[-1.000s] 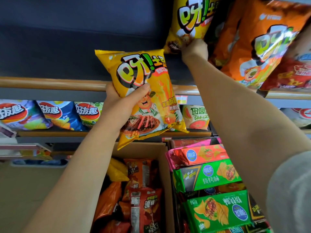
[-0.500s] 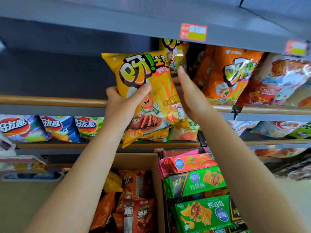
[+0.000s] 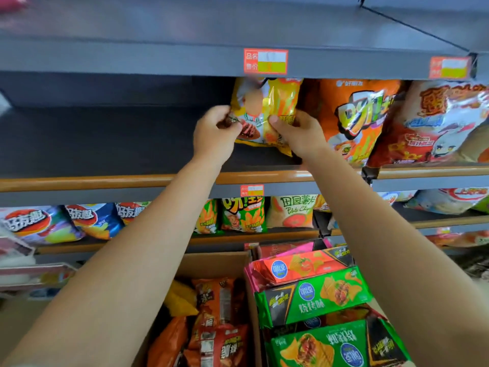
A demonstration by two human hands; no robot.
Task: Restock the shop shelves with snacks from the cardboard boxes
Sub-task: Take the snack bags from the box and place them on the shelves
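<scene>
Hands (image 3: 217,131) (image 3: 296,133) grip crinkled, glossy yellow bag (image 3: 267,112) — on shelf (image 3: 105,144).

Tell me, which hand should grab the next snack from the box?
Probably the left hand: its arm passes right above the open cardboard box, while the right hand can steady the yellow bag.

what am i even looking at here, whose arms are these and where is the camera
No machine here: these are a person's two bare arms, filmed by a camera worn on their head, looking forward and down. They are restocking a shop. Both the left hand and the right hand have a grip on a yellow snack bag, setting it on the dark shelf beside an orange bag. Below stands an open cardboard box holding more snack bags.
</scene>
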